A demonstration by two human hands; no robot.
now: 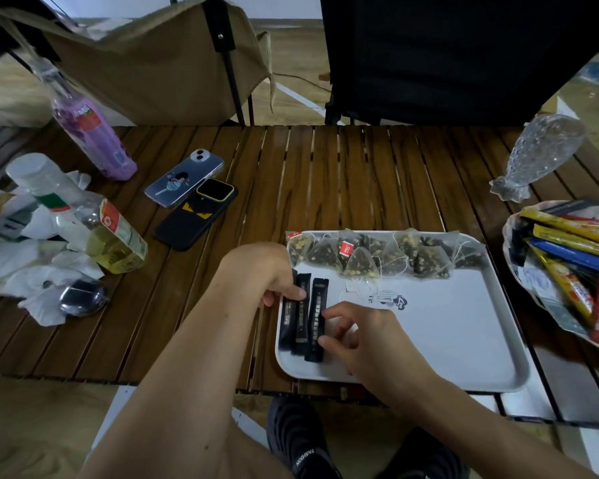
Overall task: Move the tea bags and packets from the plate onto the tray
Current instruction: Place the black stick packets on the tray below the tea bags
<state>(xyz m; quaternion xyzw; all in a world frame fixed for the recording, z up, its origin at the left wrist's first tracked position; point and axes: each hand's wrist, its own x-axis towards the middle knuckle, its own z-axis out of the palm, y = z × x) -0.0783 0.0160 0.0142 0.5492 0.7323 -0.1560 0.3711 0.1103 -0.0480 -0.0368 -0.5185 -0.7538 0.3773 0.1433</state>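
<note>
Head view: both bare arms reach down over the near edge of a slatted table [343, 174] to the left end of a white tray [464, 340]. Three black packets [317, 305] lie side by side there, lengthwise away from the person, between the two hands.

The left hand [267, 271] sits at the tray's left rim with its fingers curled. Its thumb lies across the upper part of the two left black packets and a fingertip shows under it, so it pinches them.

The right hand [360, 326] rests on the tray just right of the third one. Its forefinger tip and thumb tip touch that one's right edge and the other fingers are curled. Whether it grips the packet or only touches it I cannot tell.

Beyond both hands, a row of tea bags [377, 254] lies along the tray's far edge, some overlapping, strings trailing toward the right hand.

Well right of the right hand, off the tray, a plate [510, 236] holds a heap of coloured packets [567, 243]. Beyond it stands a glass fish [540, 153].

Beyond the left hand lie two phones [184, 178], face down. Farther left are a purple bottle [91, 133] and a bottle of yellow liquid [115, 233] among white wrappings.

Below the hands, under the table's edge, are black shoes [298, 440].
</note>
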